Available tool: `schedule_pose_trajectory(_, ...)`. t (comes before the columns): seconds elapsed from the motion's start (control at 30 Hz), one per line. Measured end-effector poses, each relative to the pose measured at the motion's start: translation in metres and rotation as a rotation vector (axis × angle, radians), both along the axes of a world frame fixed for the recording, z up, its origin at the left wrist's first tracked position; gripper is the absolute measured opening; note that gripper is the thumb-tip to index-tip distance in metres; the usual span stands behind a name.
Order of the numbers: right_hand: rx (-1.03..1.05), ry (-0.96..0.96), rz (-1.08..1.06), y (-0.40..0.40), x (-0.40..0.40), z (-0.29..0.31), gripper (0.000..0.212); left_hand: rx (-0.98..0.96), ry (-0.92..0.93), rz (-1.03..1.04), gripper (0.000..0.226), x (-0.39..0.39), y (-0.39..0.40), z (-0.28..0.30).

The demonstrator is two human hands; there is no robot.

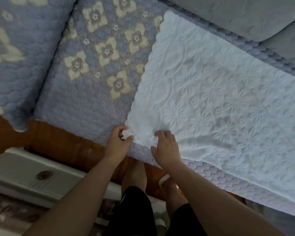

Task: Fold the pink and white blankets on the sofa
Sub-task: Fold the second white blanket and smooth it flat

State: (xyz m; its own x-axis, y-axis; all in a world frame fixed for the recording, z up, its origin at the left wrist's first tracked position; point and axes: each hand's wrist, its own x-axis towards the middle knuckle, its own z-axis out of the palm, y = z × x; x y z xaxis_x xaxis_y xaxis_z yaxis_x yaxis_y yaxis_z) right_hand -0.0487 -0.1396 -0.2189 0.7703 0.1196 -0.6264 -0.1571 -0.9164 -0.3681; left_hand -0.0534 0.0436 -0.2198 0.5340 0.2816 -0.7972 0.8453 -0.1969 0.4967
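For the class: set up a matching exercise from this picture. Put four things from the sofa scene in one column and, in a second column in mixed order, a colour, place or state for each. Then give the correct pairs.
Column one:
1. white blanket
2. left hand
3. sofa cover
4. back cushion

Column two:
A. grey, at the top right
B. pinches the blanket's near corner
C. lavender with cream flowers
D. spread flat, embossed with flowers

Pairs: 1-D, 2-B, 3-C, 4-A
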Motion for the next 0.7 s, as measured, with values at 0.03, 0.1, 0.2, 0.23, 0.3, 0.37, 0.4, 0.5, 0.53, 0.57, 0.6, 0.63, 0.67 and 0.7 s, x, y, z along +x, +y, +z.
schedule_pose_trajectory(0.03, -0.003, 0.027, -0.029, 0.002, 0.003, -0.001, 0.045, 0.017, 0.014, -0.007, 0.020, 0.001, -0.004, 0.000)
schedule_pose_trajectory(0.1, 0.005, 0.089, -0.065, 0.002, 0.008, -0.002, 0.044, 0.066, 0.029, -0.041, 0.014, 0.004, -0.012, -0.003)
schedule_pose_trajectory(0.2, 0.047, 0.163, -0.038, -0.005, 0.011, -0.001, 0.045, 0.102, 0.040, -0.004, 0.014, 0.006, -0.016, -0.005)
schedule_pose_trajectory(0.23, 0.065, 0.175, -0.019, -0.009, 0.012, -0.001, 0.046, 0.096, 0.054, 0.029, 0.014, 0.005, -0.013, -0.004)
schedule_pose_trajectory(0.3, 0.091, 0.191, 0.016, -0.015, 0.014, -0.002, 0.046, 0.081, 0.067, 0.042, 0.013, 0.000, -0.005, -0.003)
schedule_pose_trajectory(0.37, 0.098, 0.206, 0.014, -0.018, 0.017, -0.003, 0.046, 0.071, 0.074, -0.004, 0.010, -0.007, 0.005, -0.004)
schedule_pose_trajectory(0.4, 0.096, 0.215, 0.001, -0.018, 0.018, -0.003, 0.045, 0.066, 0.072, 0.004, 0.008, -0.010, 0.009, -0.004)
schedule_pose_trajectory(0.5, 0.127, 0.217, -0.073, -0.015, 0.018, 0.001, 0.043, 0.027, 0.065, 0.119, 0.020, -0.007, 0.014, -0.006)
schedule_pose_trajectory(0.53, 0.142, 0.208, -0.111, -0.015, 0.017, 0.004, 0.042, 0.005, 0.064, 0.157, 0.027, -0.004, 0.014, -0.006)
schedule_pose_trajectory(0.57, 0.148, 0.192, -0.160, -0.015, 0.014, 0.007, 0.041, -0.023, 0.077, 0.175, 0.033, -0.003, 0.013, -0.008)
schedule_pose_trajectory(0.6, 0.142, 0.170, -0.219, -0.018, 0.009, 0.011, 0.039, -0.051, 0.092, 0.172, 0.037, -0.002, 0.012, -0.009)
schedule_pose_trajectory(0.63, 0.121, 0.141, -0.286, -0.022, 0.003, 0.017, 0.036, -0.088, 0.118, 0.155, 0.038, -0.001, 0.010, -0.009)
schedule_pose_trajectory(0.67, 0.086, 0.124, -0.359, -0.029, -0.004, 0.022, 0.033, -0.118, 0.141, 0.131, 0.037, 0.000, 0.007, -0.009)
schedule_pose_trajectory(0.7, 0.052, 0.124, -0.435, -0.039, -0.012, 0.028, 0.031, -0.138, 0.159, 0.119, 0.035, 0.001, 0.002, -0.008)
